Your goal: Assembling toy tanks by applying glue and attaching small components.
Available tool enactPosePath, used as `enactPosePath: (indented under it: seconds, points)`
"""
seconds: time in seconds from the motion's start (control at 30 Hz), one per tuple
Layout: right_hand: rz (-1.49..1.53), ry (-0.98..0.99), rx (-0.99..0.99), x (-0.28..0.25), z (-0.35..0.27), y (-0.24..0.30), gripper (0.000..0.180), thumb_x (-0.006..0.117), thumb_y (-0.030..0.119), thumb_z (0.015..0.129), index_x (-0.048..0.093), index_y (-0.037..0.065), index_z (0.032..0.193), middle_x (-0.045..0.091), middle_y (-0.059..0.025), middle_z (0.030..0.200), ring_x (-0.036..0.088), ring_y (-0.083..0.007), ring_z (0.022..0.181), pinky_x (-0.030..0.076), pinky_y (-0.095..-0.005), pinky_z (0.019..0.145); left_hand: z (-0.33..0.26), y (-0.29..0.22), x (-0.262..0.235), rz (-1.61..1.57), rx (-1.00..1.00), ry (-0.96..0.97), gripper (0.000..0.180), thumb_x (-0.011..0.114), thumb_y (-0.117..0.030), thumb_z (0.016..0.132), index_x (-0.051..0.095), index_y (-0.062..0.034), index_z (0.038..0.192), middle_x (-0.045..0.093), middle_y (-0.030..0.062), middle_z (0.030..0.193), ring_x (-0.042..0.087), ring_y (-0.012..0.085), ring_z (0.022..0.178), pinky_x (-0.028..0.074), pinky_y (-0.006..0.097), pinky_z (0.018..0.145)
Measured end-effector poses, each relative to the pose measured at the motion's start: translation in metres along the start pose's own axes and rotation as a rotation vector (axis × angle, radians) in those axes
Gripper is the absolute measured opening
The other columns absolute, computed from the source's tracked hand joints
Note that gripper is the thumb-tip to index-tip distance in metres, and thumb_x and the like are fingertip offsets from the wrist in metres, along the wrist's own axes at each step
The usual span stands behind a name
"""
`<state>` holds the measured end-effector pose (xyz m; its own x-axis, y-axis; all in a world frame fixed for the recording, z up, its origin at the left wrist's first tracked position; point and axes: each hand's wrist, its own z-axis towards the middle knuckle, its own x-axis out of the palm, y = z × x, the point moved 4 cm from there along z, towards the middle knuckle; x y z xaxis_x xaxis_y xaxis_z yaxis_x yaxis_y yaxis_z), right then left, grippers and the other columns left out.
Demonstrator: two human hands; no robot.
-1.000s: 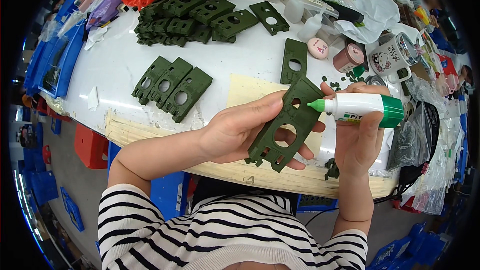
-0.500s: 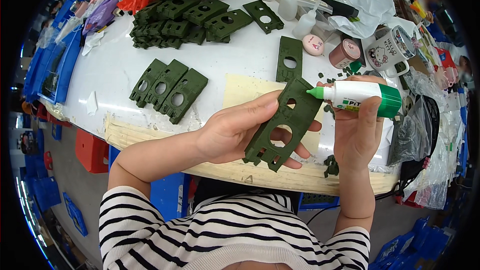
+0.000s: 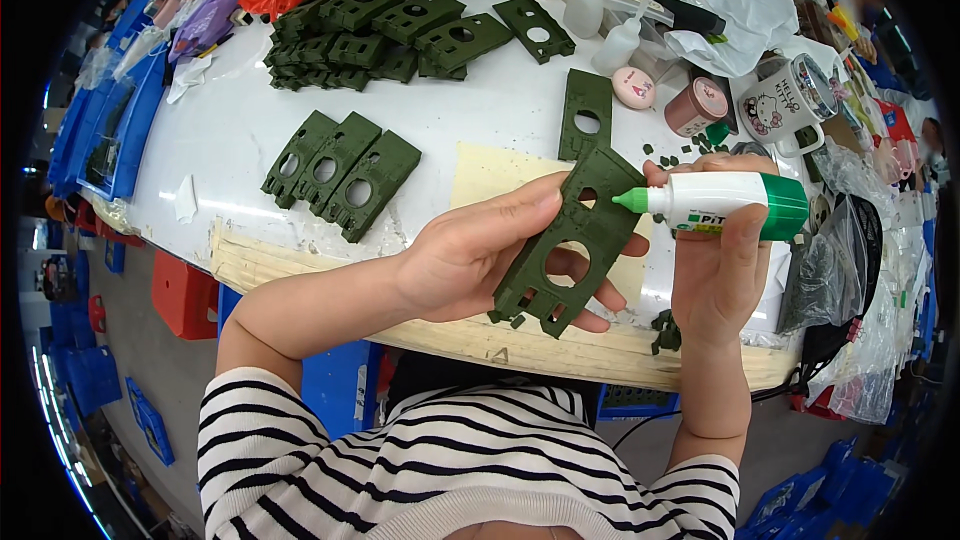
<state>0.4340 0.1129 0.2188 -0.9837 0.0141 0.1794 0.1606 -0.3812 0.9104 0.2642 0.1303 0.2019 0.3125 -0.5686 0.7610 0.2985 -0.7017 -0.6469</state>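
Observation:
My left hand [image 3: 480, 245] grips a dark green plastic model tank hull plate [image 3: 610, 202], tilted above the table, its thumb on the near face and fingers behind. The plate has one big round hole and several smaller openings. In my right hand [image 3: 722, 280] is a white glue bottle [image 3: 690, 198] with a green base and green nozzle, held sideways. Its tip meets the plate's upper right edge, or nearly so; exact contact is hard to tell. Beyond the held part lies another green plate [image 3: 586, 112], partly over a yellow paper sheet [image 3: 482, 175].
Three green plates [image 3: 340, 175] lie overlapping at the left, with a big heap of them [image 3: 385, 25] at the back. Small green bits [image 3: 690, 152], a pink jar [image 3: 696, 106], a cup [image 3: 770, 105] and clear squeeze bottles [image 3: 618, 42] stand right. Blue crates [image 3: 125, 130] flank the left.
The glue bottle's tip has slid slightly down along the held plate's edge. The whole view has shifted a little; both hands keep their grip.

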Motion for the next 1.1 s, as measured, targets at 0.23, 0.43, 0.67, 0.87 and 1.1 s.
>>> enactPosePath:
  seconds: [0.23, 0.43, 0.67, 0.87, 1.1]
  points:
    - [-0.066, 0.035, -0.024, 0.0035, 0.0003, 0.0013, 0.042, 0.045, 0.043, 0.092, 0.043, 0.004, 0.106, 0.051, -0.0101, 0.097, 0.060, -0.0254, 0.093, 0.041, -0.0459, 0.096, -0.0002, -0.0011, 0.0006, -0.018, 0.004, 0.025, 0.050, 0.019, -0.035, 0.099, 0.015, -0.0108, 0.143, 0.038, 0.0176, 0.131, 0.050, 0.0252, 0.105, 0.045, 0.046, 0.094]
    - [-0.078, 0.033, -0.023, 0.0027, -0.0004, 0.0012, 0.043, 0.046, 0.044, 0.092, 0.043, 0.004, 0.107, 0.050, -0.0099, 0.097, 0.060, -0.0248, 0.092, 0.041, -0.0463, 0.096, -0.0004, -0.0011, 0.0005, -0.013, 0.004, 0.018, 0.050, 0.020, -0.035, 0.099, 0.015, -0.0107, 0.143, 0.038, 0.0177, 0.132, 0.051, 0.0250, 0.104, 0.045, 0.046, 0.093]
    - [-0.077, 0.035, -0.027, 0.0026, -0.0001, 0.0009, 0.043, 0.046, 0.044, 0.091, 0.043, 0.004, 0.107, 0.050, -0.0102, 0.097, 0.060, -0.0248, 0.092, 0.041, -0.0467, 0.096, -0.0002, -0.0006, 0.0004, -0.018, 0.009, 0.030, 0.051, 0.020, -0.035, 0.099, 0.016, -0.0109, 0.143, 0.038, 0.0178, 0.132, 0.051, 0.0241, 0.103, 0.045, 0.046, 0.093]
    - [-0.036, -0.043, -0.037, 0.0026, -0.0007, 0.0003, 0.047, 0.055, 0.042, 0.088, 0.049, -0.002, 0.104, 0.051, -0.0100, 0.097, 0.060, -0.0218, 0.089, 0.048, -0.0335, 0.080, -0.0007, 0.0001, -0.0003, -0.023, 0.002, 0.026, 0.050, 0.020, -0.035, 0.099, 0.016, -0.0111, 0.143, 0.037, 0.0181, 0.133, 0.050, 0.0243, 0.104, 0.045, 0.046, 0.093]
    - [-0.045, 0.043, -0.021, 0.0043, -0.0001, 0.0021, 0.043, 0.047, 0.043, 0.091, 0.043, 0.003, 0.108, 0.051, -0.0105, 0.097, 0.059, -0.0249, 0.094, 0.041, -0.0464, 0.095, -0.0005, -0.0002, 0.0003, -0.020, -0.001, 0.026, 0.050, 0.020, -0.035, 0.099, 0.015, -0.0112, 0.143, 0.037, 0.0186, 0.132, 0.050, 0.0247, 0.105, 0.045, 0.047, 0.094]
